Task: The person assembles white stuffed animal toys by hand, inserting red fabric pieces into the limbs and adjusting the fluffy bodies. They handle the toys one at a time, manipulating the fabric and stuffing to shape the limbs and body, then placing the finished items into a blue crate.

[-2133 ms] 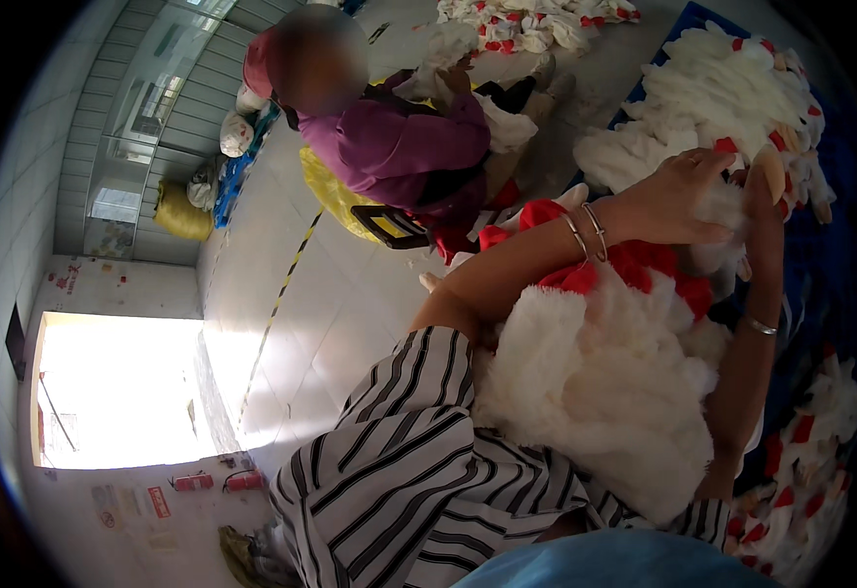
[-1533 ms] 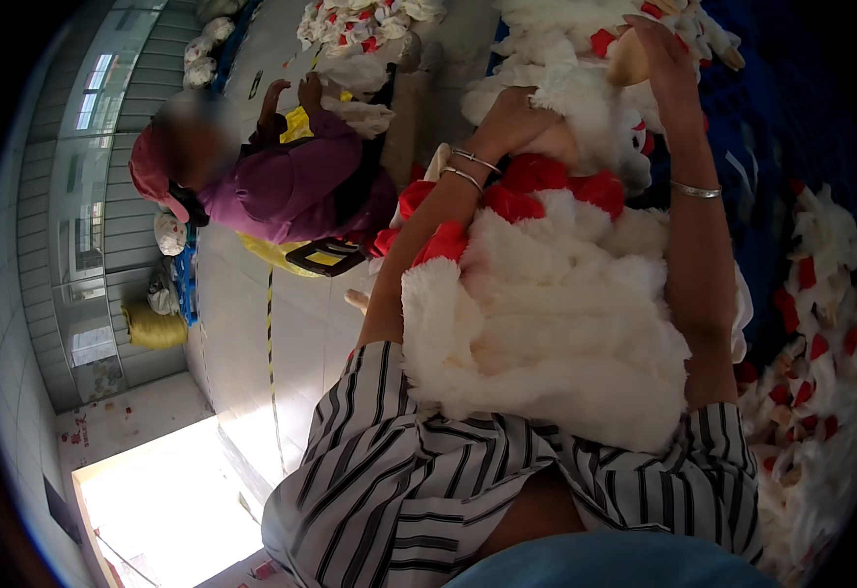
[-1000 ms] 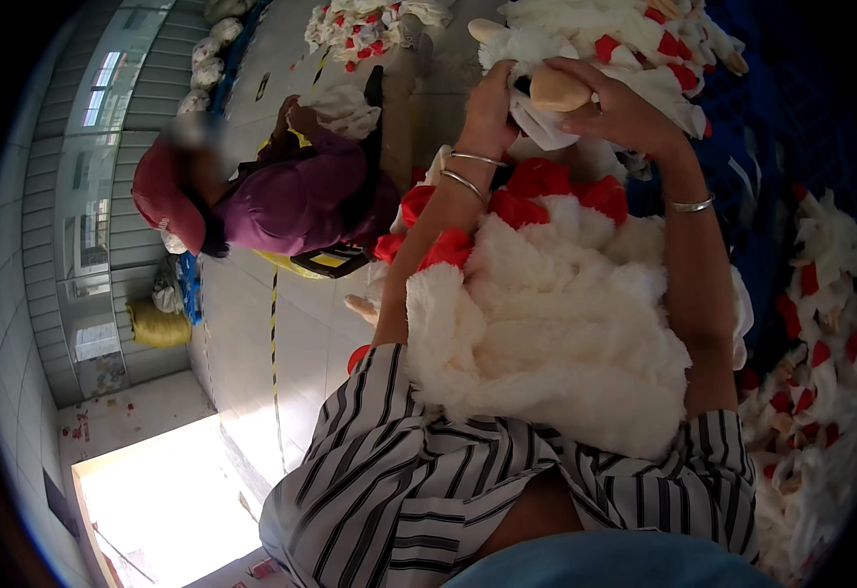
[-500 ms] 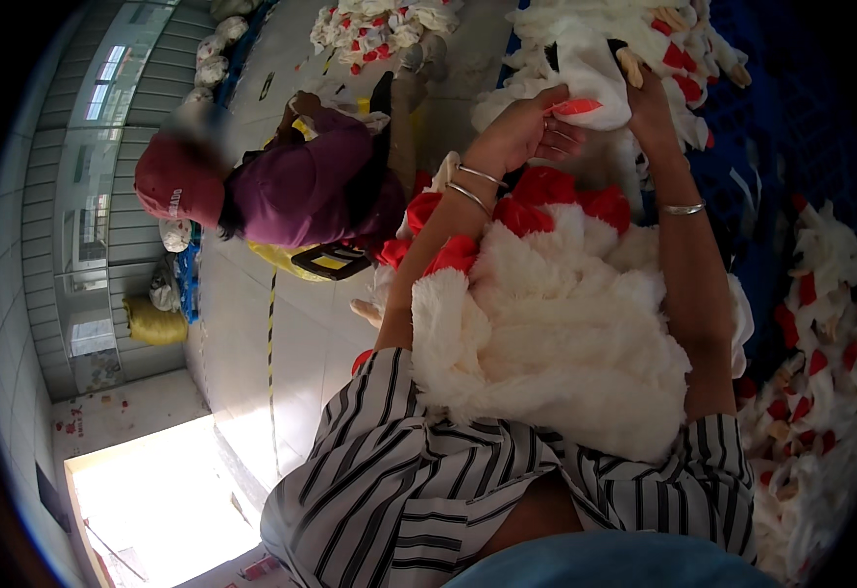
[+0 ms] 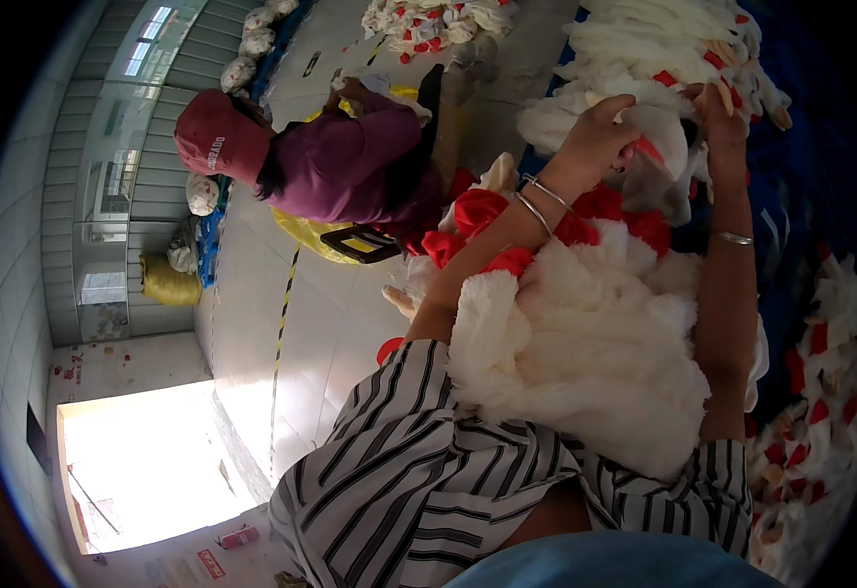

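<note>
A white plush piece with a red patch is held up in front of me, beyond my lap. My left hand has its fingers curled on the near left edge of it, by the red patch. At its right side my right hand is pinched closed on the same piece; the exact grip is partly hidden. Between my forearms, several white furry plush skins lie stacked on my lap, with red fabric parts at their far end.
White plush pieces are heaped on a blue surface at the far right, and another pile lies low at the right. To my left sits a person in a purple top and red cap. Farther off is a floor pile.
My view has swung, shifting the scene right and slightly down. My left hand's fingers have curled in more tightly, and the plush piece has turned a little between my hands.
</note>
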Available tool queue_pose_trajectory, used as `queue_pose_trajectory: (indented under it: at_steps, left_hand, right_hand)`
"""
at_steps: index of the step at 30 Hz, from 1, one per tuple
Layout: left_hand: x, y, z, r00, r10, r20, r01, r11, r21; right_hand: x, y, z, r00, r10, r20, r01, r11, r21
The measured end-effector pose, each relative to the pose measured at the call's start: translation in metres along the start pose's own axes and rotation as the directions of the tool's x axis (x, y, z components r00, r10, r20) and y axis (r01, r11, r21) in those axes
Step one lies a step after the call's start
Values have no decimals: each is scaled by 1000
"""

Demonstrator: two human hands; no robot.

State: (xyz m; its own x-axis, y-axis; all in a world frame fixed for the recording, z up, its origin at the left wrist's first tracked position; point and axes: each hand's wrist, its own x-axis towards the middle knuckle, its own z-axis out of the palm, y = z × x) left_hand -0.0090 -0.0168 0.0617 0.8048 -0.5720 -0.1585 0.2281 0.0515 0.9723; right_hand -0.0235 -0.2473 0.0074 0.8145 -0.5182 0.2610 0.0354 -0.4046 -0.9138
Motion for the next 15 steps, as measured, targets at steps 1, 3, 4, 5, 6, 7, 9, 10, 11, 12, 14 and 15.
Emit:
queue_pose_trajectory:
  at_steps: [1, 3, 4, 5, 6, 7, 9, 10, 11, 12, 14, 15]
  left_hand:
    - [5, 2, -12, 999, 26, -42, -26, 1000, -6]
    - [15, -3, -40, 991, 72, -109, -76, 997, -33]
    - [13, -7, -44, 996, 79, -39, -78, 997, 25]
    - [11, -9, -46, 997, 30, 66, -44, 973, 225]
    - [8, -6, -40, 985, -42, 165, -31, 907, 419]
    - [4, -3, -40, 962, -134, 236, -35, 801, 598]
    - [11, -10, -34, 965, -134, 224, -67, 704, 707]
    - [12, -11, -25, 988, 10, 152, -117, 690, 714]
    - [12, -10, -19, 984, 156, 81, -166, 669, 725]
    - [7, -2, -14, 966, 256, 11, -201, 729, 654]
    - [13, 5, -11, 788, 581, 202, -506, 426, 750]
    - [11, 2, -11, 794, 557, 243, -519, 416, 747]
  right_hand:
    - [12, 23, -27, 990, 104, -95, -78, 966, 247]
    - [28, 63, -83, 935, 304, -182, -28, 576, 817]
    - [28, 57, -80, 915, 331, -232, -20, 610, 792]
    - [25, 51, -78, 891, 354, -283, -13, 645, 764]
    - [24, 42, -77, 861, 375, -343, -3, 680, 734]
    - [22, 28, -76, 886, 394, -246, -95, 673, 734]
    - [17, -2, -73, 902, 428, -56, -270, 660, 701]
    - [8, -18, -63, 929, 370, -29, -288, 767, 574]
    - [1, -29, -56, 956, 281, 79, -279, 799, 533]
    - [-6, -33, -39, 958, 190, 214, -275, 822, 498]
    - [-21, -62, -24, 910, 88, 404, -275, 859, 432]
    - [-29, -76, -13, 873, 78, 482, -297, 868, 398]
